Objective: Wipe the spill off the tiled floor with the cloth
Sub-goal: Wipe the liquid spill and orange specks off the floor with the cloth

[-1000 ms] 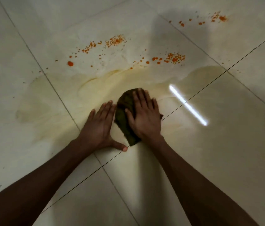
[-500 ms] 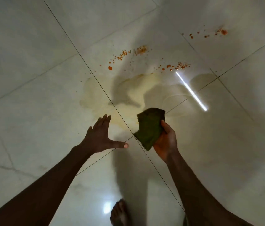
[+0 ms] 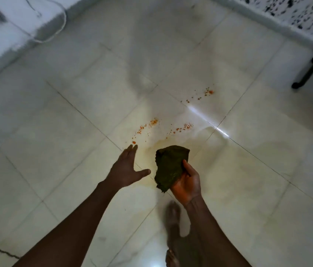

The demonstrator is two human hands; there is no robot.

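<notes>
Above yellowish spill [image 3: 171, 143], right hand [image 3: 187, 185] pinches dark green cloth [image 3: 170, 166] by lower edge; left hand [image 3: 126, 170] spread, empty. Cloth limp, likely soaked; bunch mid-fold for firmer hold.

The right hand [image 3: 187, 183] grips a dark green cloth [image 3: 169, 165] above the tiled floor [image 3: 55, 132] — the left hand [image 3: 126, 169] spread open — beside a yellowish spill [image 3: 151, 149] and orange specks [image 3: 152, 122], seemingly crumbs.

White cable [image 3: 61, 22] (looped), black leg [image 3: 311, 68].
</notes>
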